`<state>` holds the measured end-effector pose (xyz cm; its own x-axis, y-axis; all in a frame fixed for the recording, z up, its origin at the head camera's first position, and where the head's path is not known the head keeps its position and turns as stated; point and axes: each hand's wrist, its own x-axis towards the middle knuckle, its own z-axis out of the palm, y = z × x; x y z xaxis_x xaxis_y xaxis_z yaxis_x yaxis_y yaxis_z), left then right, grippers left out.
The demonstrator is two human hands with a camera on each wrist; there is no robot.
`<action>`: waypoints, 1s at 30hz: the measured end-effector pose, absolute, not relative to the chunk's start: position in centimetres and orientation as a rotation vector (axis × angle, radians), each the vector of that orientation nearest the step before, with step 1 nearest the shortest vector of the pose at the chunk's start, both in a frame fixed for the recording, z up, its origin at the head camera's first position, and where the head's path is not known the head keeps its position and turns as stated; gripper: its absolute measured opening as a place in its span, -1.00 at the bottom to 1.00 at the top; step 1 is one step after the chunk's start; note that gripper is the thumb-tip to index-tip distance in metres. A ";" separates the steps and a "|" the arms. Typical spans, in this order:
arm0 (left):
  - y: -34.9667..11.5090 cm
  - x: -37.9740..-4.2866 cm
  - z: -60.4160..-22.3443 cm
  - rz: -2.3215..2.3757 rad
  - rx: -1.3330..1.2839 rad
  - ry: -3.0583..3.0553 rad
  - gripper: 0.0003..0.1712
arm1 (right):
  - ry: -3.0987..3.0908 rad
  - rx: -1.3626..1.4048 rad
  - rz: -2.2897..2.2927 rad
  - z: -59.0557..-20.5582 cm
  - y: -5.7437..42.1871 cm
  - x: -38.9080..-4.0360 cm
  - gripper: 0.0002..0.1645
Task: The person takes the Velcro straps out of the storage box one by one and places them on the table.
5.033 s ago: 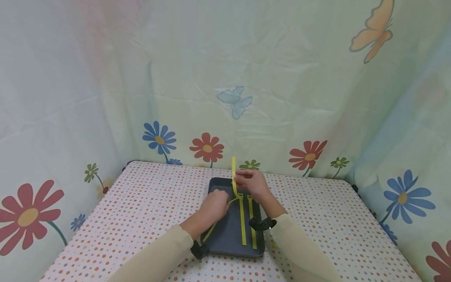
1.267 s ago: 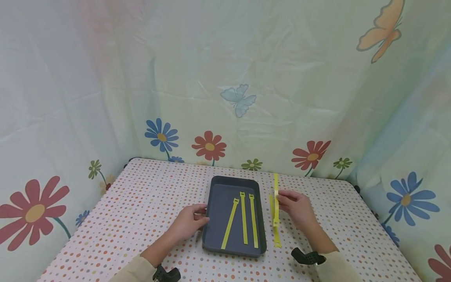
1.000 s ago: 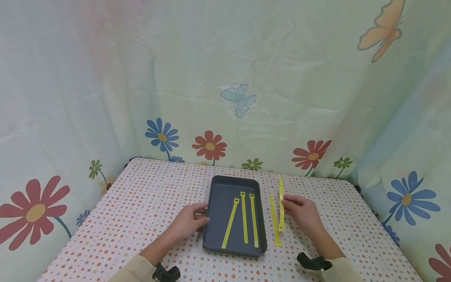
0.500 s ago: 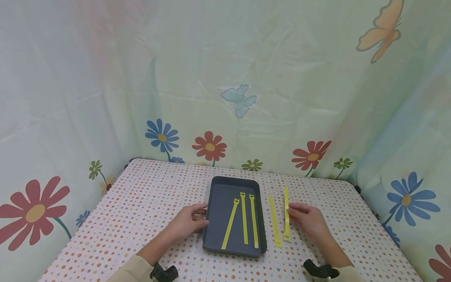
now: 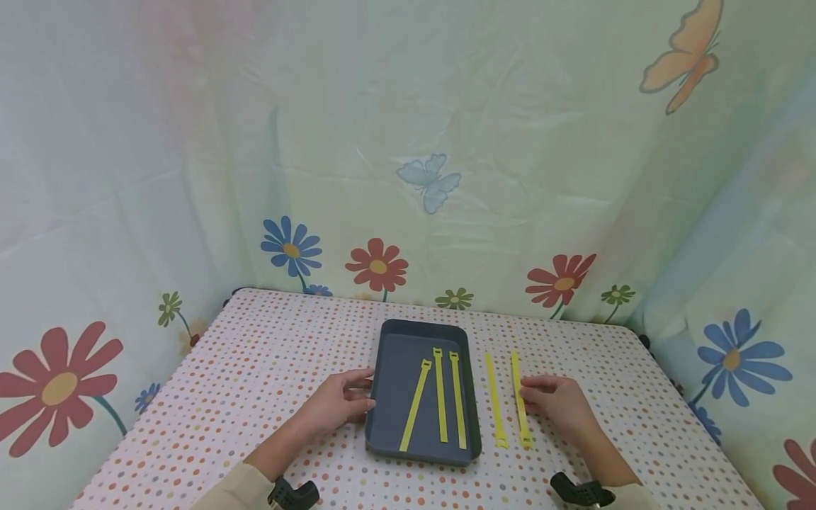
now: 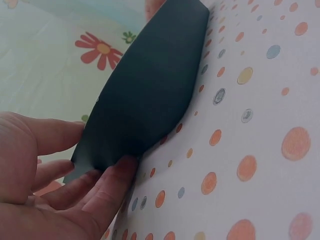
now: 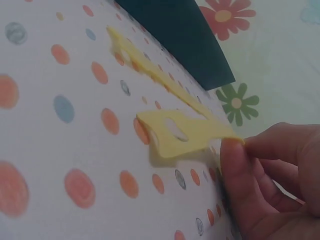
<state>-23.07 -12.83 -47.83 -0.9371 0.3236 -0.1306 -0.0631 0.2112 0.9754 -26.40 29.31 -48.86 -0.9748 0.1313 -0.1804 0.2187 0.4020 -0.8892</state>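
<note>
My right hand [image 5: 561, 405] pinches a yellow cable strap [image 7: 172, 132], a flat strip with a slotted head, between thumb and index finger. The strap lies along the table, its head end toward me. A second yellow strap [image 5: 494, 400] lies just left of it, about parallel. The dark grey tray [image 5: 389, 397] holds three more straps: one slanted [image 5: 416, 405], one in the middle [image 5: 441, 397] and one on the right [image 5: 458, 401]. My left hand [image 5: 334, 402] rests its fingertips against the tray's left outer wall [image 6: 150, 75].
The table [image 5: 287, 340] wears a white cover with coloured dots. A floral curtain [image 5: 510, 177] hangs behind it and along both sides. Each wrist carries a black strapped device, such as the left one [image 5: 293, 494].
Both hands were over the tray with straps. The left went to the tray's left side. The right carried a strap rightward, lowering it beside the other strap on the table.
</note>
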 end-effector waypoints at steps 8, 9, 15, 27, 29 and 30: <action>-12.9 -23.1 -48.0 1.790 0.254 2.175 -0.23 | 2.595 0.402 -1.539 -48.5 28.9 -26.3 -0.57; -12.9 -23.2 -48.0 1.789 0.254 2.177 -0.23 | 2.608 0.406 -1.519 -48.5 28.8 -26.3 -0.59; -12.9 -23.2 -48.0 1.794 0.248 2.168 -0.23 | 2.688 0.364 -1.411 -48.5 28.3 -26.5 -0.65; -13.0 -23.2 -48.1 1.783 0.255 2.170 -0.24 | 2.744 0.347 -1.290 -47.8 27.6 -26.7 -0.71; -13.1 -23.2 -48.1 1.782 0.261 2.171 -0.25 | 2.753 0.349 -1.267 -47.8 27.6 -26.7 -0.72; -13.1 -23.2 -48.1 1.781 0.262 2.172 -0.25 | 2.759 0.353 -1.256 -47.8 27.5 -26.7 -0.72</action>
